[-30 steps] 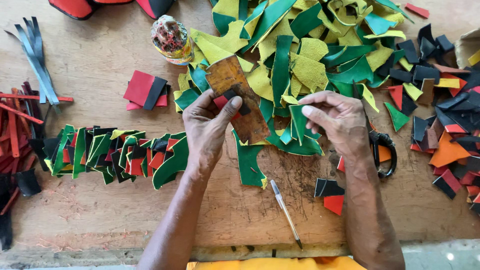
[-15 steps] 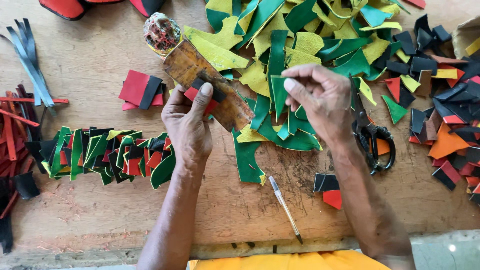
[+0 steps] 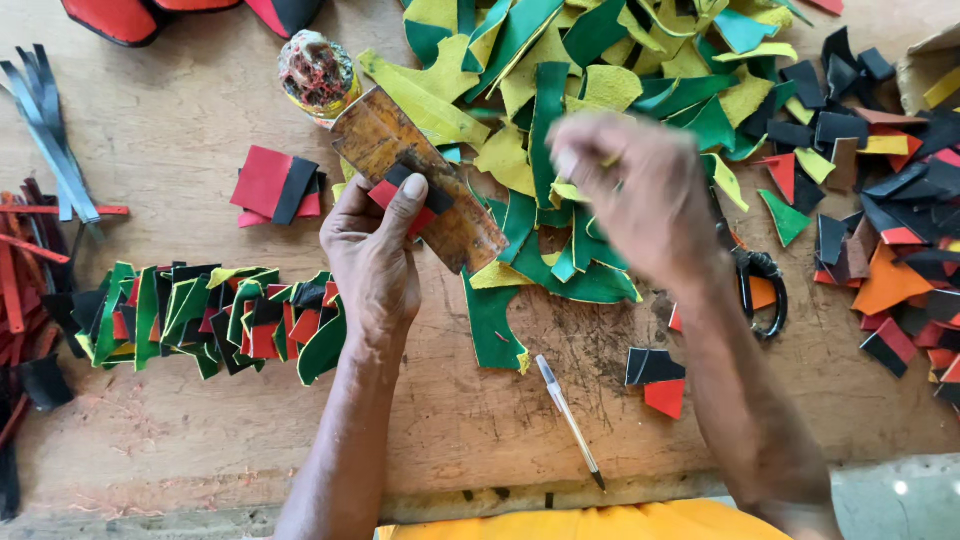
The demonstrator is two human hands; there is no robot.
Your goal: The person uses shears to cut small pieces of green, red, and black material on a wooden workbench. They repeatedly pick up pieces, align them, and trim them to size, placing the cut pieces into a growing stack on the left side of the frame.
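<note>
I judge the work partly done: a row of joined pieces [image 3: 215,320] lies finished on the surface [image 3: 180,130], my left hand [image 3: 375,250] pins a red-and-black piece [image 3: 405,195] to the brown board [image 3: 420,180], while my blurred right hand [image 3: 630,190] hovers over the big scrap pile [image 3: 600,90], its fingers' state unclear.

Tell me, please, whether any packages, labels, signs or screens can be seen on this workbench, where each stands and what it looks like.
Small pot: top of the bench, just above the left hand; round, a yellow printed band on its side, top crusted red and grey.
Cardboard box: far right edge, only a tan corner in view, with a yellow strip inside.
No signs or screens in view.
</note>
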